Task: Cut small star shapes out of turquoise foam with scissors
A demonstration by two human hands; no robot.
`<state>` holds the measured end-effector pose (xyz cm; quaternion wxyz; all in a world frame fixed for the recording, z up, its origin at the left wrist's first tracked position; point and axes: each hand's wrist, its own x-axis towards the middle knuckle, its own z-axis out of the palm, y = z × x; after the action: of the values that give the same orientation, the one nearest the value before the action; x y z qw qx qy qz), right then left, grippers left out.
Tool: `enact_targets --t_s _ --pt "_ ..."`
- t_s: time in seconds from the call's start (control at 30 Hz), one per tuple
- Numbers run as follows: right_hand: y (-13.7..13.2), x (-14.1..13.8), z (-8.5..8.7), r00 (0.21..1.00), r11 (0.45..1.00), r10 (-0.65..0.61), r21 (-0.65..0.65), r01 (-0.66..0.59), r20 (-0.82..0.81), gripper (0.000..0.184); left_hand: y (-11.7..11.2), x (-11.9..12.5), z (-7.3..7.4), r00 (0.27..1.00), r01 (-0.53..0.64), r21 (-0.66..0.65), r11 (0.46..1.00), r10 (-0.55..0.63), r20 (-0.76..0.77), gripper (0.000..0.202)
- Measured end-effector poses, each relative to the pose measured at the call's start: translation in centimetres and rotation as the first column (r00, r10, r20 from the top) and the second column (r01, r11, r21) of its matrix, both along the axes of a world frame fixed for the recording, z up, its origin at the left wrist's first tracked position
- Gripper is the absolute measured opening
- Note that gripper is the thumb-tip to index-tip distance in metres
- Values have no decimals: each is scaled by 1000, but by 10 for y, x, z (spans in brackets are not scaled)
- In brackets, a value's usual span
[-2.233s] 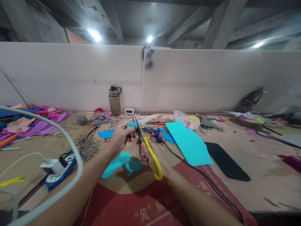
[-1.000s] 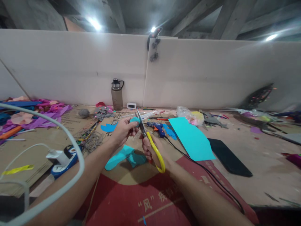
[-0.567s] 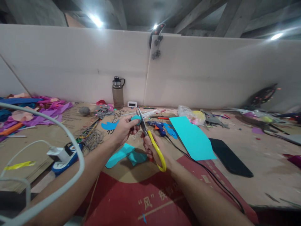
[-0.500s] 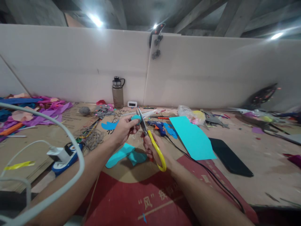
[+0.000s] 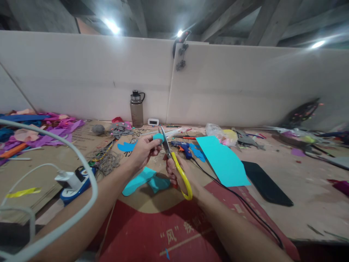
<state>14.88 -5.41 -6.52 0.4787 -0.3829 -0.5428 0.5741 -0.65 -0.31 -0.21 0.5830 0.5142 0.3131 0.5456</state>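
Note:
Between thumb and fingers, my left hand (image 5: 145, 150) pinches a small turquoise piece (image 5: 158, 137), paper or thin foam. My right hand (image 5: 176, 169) is closed around yellow-handled scissors (image 5: 181, 176). Their blades point up and away, slightly apart, right beside the small piece; whether they touch it I cannot tell. Below my hands, turquoise scraps (image 5: 144, 180) lie on the cardboard. A larger turquoise sheet (image 5: 222, 160) with one curved cut edge rests to the right. Blue cut shapes (image 5: 197, 152) lie near the blue glue gun (image 5: 185, 150), and another blue shape (image 5: 126, 146) is left of my hand.
A dark phone-like slab (image 5: 267, 183) lies at the right. The glue gun's black cord (image 5: 234, 196) runs toward the front edge. At left are a power strip (image 5: 77, 187), a white cable (image 5: 91, 174) and tangled twine (image 5: 107, 160). A bottle (image 5: 136, 111) stands by the white partition (image 5: 81, 76).
Hands, scissors and small turquoise piece keep nearly the same positions. The whole view has shifted down slightly.

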Motion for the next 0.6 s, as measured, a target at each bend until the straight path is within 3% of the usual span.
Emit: enact_targets --t_s 0.6 --pt "-8 -3 12 998 999 25 -46 -28 -57 70 1 -4 -1 1000 13 -11 1000 -13 -16 33"
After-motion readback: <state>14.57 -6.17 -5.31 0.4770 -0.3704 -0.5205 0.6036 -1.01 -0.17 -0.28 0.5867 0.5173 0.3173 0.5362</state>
